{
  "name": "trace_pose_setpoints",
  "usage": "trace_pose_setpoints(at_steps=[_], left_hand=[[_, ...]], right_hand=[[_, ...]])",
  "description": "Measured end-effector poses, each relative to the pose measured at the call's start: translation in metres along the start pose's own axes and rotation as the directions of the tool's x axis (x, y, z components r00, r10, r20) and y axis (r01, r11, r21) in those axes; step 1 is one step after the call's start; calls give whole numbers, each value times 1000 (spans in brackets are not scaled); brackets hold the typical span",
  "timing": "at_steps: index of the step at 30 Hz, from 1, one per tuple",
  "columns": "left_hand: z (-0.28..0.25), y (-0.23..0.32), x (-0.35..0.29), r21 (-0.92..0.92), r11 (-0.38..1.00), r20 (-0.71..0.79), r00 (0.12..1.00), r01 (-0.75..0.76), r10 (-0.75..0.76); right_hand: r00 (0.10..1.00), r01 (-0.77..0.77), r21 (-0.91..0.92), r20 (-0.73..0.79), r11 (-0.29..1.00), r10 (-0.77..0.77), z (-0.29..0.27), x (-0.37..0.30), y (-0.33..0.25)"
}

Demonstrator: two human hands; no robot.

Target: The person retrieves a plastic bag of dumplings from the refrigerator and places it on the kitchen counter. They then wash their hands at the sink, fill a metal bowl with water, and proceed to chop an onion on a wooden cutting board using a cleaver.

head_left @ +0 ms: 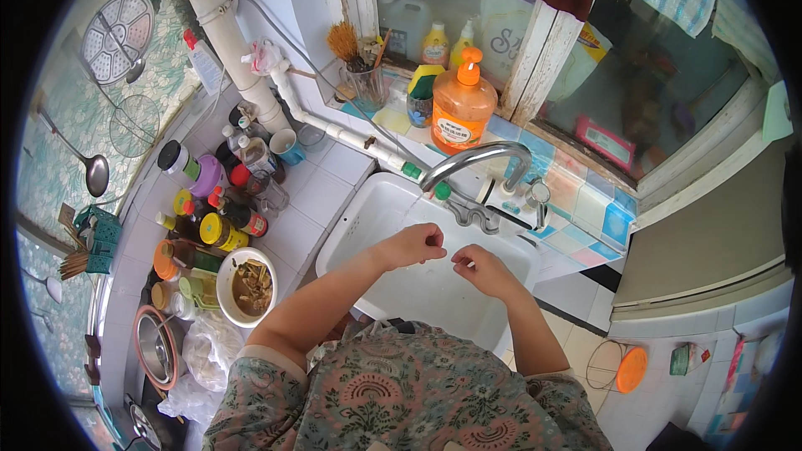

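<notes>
Both my hands are raised over the white sink (393, 288), a short gap between them. Loosely curled, the fingers of my left hand (415, 245) point toward the right hand, and whatever they may hold is hidden. My right hand (484, 271) is a little nearer to me, its fingertips drawn together with the thumb; anything in this pinch is too small to make out. Just beyond them the curved chrome faucet (476, 156) arches over the basin's far edge. No running water shows from its spout.
An orange pump bottle (462, 108) stands behind the faucet, beside a cup with a sponge (424, 86). On the left counter are a white bowl of brown food (247, 287), several sauce bottles and jars (221, 232), and plastic bags (209, 351). Ladles (96, 175) hang on the left wall.
</notes>
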State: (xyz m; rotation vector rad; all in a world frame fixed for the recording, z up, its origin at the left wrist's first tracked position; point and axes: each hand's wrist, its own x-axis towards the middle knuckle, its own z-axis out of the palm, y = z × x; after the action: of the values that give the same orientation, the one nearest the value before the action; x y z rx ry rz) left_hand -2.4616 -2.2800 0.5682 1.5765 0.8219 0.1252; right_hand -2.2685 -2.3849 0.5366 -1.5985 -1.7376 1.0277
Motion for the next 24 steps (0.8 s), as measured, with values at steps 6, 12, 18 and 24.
trace_pose_setpoints(at_steps=[6,12,18,24], left_hand=[[-25,99,-56,-457,769,179,800,-447,572],[15,-56,16,43,999,187,982,-34,25],[-18,-30,-1,525,834,224,973,-170,57],[-31,2,-8,-580,814,301,920,-31,250]], right_hand=[[923,324,669,-67,669,-380,-85,-25,-91],[925,-377,622,285,686,250,34,-3,48],[948,-180,232,300,956,106,-6,-16,45],[999,-22,823,-1,568,40,-44,1,-6]])
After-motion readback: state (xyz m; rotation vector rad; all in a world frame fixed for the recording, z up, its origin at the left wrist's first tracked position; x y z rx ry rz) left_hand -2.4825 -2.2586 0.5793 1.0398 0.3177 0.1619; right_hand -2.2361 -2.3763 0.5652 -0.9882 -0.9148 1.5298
